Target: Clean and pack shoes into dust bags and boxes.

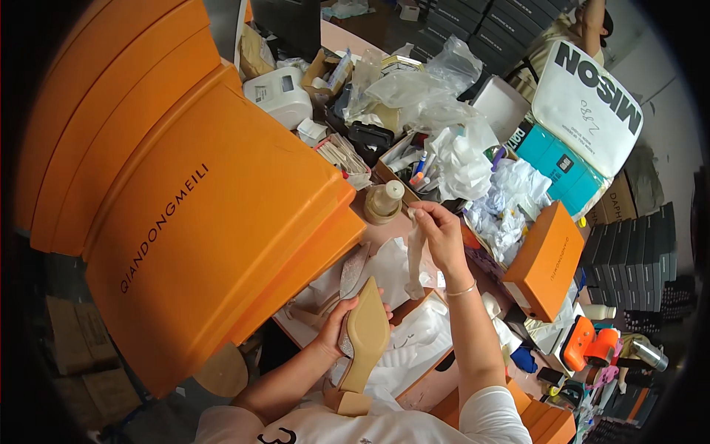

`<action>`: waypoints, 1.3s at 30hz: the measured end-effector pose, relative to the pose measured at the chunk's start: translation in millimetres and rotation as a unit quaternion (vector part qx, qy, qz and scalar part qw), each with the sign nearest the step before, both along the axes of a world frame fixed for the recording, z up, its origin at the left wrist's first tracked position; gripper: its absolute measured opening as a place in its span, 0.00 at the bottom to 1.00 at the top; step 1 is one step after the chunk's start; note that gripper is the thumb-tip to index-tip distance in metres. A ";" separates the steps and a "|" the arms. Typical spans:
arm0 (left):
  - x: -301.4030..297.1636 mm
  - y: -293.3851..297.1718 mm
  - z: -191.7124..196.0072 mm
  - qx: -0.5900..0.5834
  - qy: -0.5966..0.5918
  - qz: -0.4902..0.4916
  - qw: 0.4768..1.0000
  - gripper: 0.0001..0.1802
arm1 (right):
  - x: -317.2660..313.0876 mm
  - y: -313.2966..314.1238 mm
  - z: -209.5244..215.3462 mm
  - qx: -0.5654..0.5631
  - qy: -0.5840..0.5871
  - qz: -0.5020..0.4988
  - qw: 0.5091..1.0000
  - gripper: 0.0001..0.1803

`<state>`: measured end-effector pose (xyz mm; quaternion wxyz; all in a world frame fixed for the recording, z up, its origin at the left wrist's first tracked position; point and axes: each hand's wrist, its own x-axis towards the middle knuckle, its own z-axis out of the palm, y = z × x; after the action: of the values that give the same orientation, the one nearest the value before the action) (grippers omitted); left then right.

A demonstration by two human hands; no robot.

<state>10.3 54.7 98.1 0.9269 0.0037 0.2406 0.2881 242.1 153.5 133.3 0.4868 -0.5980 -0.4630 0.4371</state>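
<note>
A heeled shoe [367, 333] with a tan sole and a block heel is gripped in my left hand [334, 331], its sole turned up. My fingers wrap round its side, where a sparkly upper shows a little. My right hand [444, 235] is raised to the right of the shoe, thumb and fingers pinching a thin, whitish translucent strip [415, 263] that hangs down. Beneath both hands lies white tissue paper [418, 337] in an open shoebox [433, 385]. Another sparkly, pale piece [353, 268] rests just beyond the shoe; I cannot tell exactly what it is.
Large orange boxes [222, 214] are stacked high on the left. Beyond my right hand stand a squat bottle [383, 203], a bin of crumpled paper [510, 203] and a small orange box [543, 260]. Plastic bags [429, 89] cover the back. Another person [584, 33] is at the far right.
</note>
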 end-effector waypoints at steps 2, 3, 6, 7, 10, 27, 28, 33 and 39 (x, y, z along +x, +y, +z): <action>-2.9 2.4 -3.6 -0.007 -0.006 0.012 1.000 0.37 | -1.5 22.5 -8.6 0.032 -0.011 -0.012 0.999 0.10; -5.0 2.7 -5.2 -0.009 -0.005 0.018 1.000 0.36 | -0.7 30.9 -14.8 0.031 -0.026 -0.010 0.999 0.10; -9.4 3.9 -7.9 -0.017 -0.004 0.032 0.999 0.36 | 0.7 45.5 -22.4 0.029 -0.062 -0.009 0.998 0.11; -10.5 3.7 -8.2 -0.020 -0.002 0.036 0.999 0.36 | -0.7 48.4 -21.2 0.033 -0.083 -0.005 0.996 0.11; -11.1 3.5 -13.3 -0.024 -0.009 0.038 0.999 0.35 | -4.4 54.5 -21.1 0.058 -0.173 -0.008 0.983 0.08; -9.6 1.8 -16.7 -0.041 -0.013 0.020 0.999 0.35 | -28.7 43.4 -71.7 0.227 -0.406 -0.061 0.883 0.20; -9.5 1.3 -16.5 -0.038 -0.017 0.017 0.999 0.35 | -28.6 44.0 -74.3 0.218 -0.400 -0.064 0.888 0.22; -17.3 0.1 -9.0 -0.025 -0.019 0.028 0.999 0.34 | -19.7 46.8 -65.9 0.216 -0.446 -0.059 0.866 0.21; -22.3 -0.9 -9.2 -0.027 -0.020 0.025 0.999 0.33 | -14.3 51.5 -36.8 0.203 -0.366 0.001 0.908 0.09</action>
<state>-12.0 53.8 88.8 0.9236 -0.0333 0.2302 0.3047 227.8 205.1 96.5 0.3938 -0.6039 -0.6878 0.0841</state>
